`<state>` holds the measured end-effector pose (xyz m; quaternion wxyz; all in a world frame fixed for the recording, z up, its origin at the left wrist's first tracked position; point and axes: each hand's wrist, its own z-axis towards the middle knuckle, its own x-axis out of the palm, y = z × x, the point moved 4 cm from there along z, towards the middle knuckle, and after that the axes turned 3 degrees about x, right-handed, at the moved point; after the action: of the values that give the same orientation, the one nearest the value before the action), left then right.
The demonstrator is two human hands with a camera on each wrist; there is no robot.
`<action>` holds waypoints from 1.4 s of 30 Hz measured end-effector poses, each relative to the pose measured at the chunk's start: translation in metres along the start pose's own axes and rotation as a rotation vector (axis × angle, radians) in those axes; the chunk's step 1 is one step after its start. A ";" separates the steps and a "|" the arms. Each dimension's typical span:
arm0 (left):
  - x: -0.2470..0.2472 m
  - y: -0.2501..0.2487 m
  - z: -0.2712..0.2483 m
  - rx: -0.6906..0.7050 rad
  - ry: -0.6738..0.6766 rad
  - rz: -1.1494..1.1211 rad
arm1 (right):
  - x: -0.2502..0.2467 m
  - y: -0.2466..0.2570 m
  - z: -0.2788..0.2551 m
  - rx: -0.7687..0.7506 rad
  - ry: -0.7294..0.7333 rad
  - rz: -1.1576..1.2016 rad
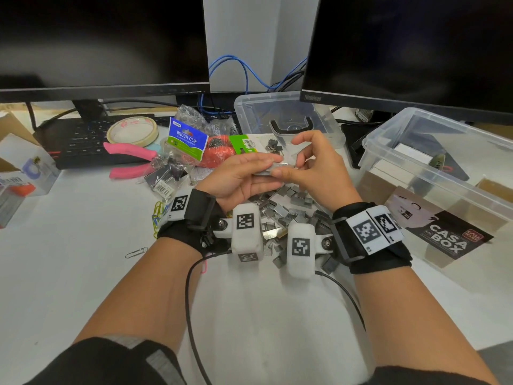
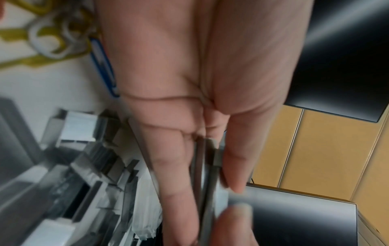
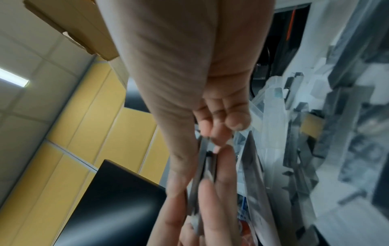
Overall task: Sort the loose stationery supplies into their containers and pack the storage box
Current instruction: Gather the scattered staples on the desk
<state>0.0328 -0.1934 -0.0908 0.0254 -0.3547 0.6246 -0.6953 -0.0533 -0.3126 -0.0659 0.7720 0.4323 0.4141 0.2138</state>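
Note:
I hold a short silver strip of staples (image 1: 266, 171) in the air between both hands, above a heap of loose staple strips (image 1: 291, 212) on the white desk. My left hand (image 1: 247, 176) grips the strip's left part, thumb on top and fingers underneath. My right hand (image 1: 305, 169) pinches its right end with thumb and fingertips. The left wrist view shows the strip (image 2: 203, 166) edge-on between my left hand's fingers (image 2: 174, 166). It appears again as staples (image 3: 203, 173) in the right wrist view, below my right hand (image 3: 179, 74). A large clear storage box (image 1: 455, 151) stands to the right.
A smaller clear tub (image 1: 249, 107) sits behind my hands. Left of it lie a binder clip packet (image 1: 188, 140), bagged clips (image 1: 166, 173), a tape roll (image 1: 132, 131), a pink-handled tool (image 1: 130, 154) and a keyboard (image 1: 80, 143). Coloured paper clips (image 1: 159, 215) lie by my left wrist. Two monitors stand behind.

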 end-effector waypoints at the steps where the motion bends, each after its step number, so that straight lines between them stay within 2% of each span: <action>1: 0.000 -0.001 0.000 0.004 -0.002 -0.001 | -0.001 -0.001 -0.001 0.030 0.002 -0.012; 6: -0.001 0.000 0.001 0.001 -0.016 -0.076 | -0.017 0.001 -0.006 0.227 -0.051 -0.028; 10: 0.000 0.000 0.002 0.012 -0.024 -0.115 | -0.030 0.000 -0.019 0.376 0.081 -0.137; 16: 0.005 0.004 0.000 0.039 -0.019 -0.136 | -0.041 -0.007 -0.031 0.492 0.083 -0.391; 20: 0.003 0.004 -0.003 0.057 -0.037 -0.173 | -0.037 -0.007 -0.028 0.454 0.098 -0.627; 24: 0.001 0.004 -0.006 0.064 -0.023 -0.182 | -0.029 -0.005 -0.023 0.427 0.196 -0.906; 28: 0.001 0.004 -0.009 0.071 -0.020 -0.153 | -0.021 -0.008 -0.022 0.454 0.268 -1.004; 34: 0.002 0.005 -0.011 0.082 -0.050 -0.080 | -0.017 -0.012 -0.021 0.427 0.239 -0.987; 36: 0.002 0.005 -0.012 0.085 -0.053 -0.069 | -0.021 -0.007 -0.020 0.409 0.189 -0.938; 40: 0.002 0.004 -0.013 0.096 -0.055 -0.048 | -0.026 0.020 -0.022 0.191 0.001 -0.758; 42: 0.004 0.005 -0.014 0.097 -0.055 -0.045 | -0.021 0.035 -0.028 0.063 0.001 -0.609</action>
<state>0.0203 -0.1845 -0.0928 0.0440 -0.3859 0.5811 -0.7152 -0.0877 -0.2947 -0.0348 0.7867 0.3120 0.5312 -0.0402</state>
